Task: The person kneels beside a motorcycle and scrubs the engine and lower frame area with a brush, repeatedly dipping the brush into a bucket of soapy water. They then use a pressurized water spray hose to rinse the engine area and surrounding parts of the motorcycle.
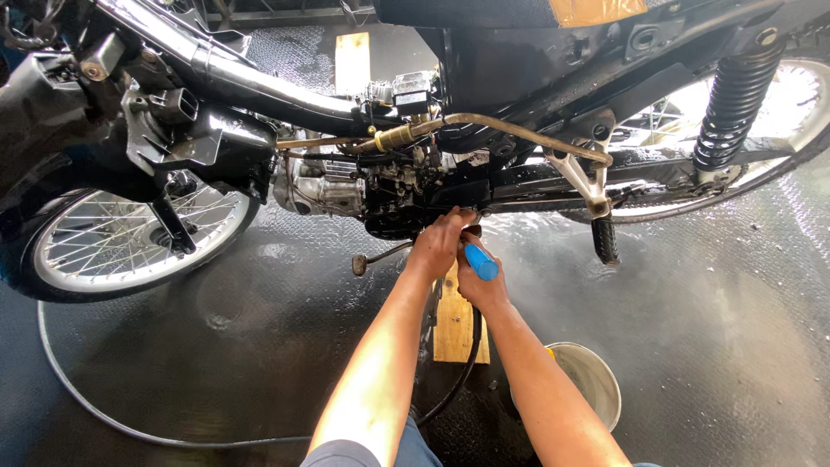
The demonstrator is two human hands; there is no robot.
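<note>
Under the stripped motorcycle [484, 95], at the bottom of its engine [389, 195], we have both hands working close together. Our left hand [441, 242] reaches up to the dark underside of the engine case, fingers curled and pressed against the metal there; what lies under them is hidden, so we cannot tell whether it grips anything or only braces. Our right hand [481, 281] sits just beside and below it, touching it, closed around a tool with a blue handle [481, 261] whose end points up toward the same spot. The tool's working tip is hidden behind the left hand.

Just left of our hands the gear lever [373, 258] sticks out from the engine, and to the right the rubber footpeg [604, 238] hangs down from its bracket. A wooden plank [454, 329] lies on the wet black floor [726, 311] directly beneath our wrists. A dark hose [104, 413] curves across the floor from the left and passes under our forearms. A pale bucket [596, 380] stands on the floor by our right forearm. The front wheel [112, 242] is at the left, the rear wheel and its black coil shock absorber [735, 104] at the right.
</note>
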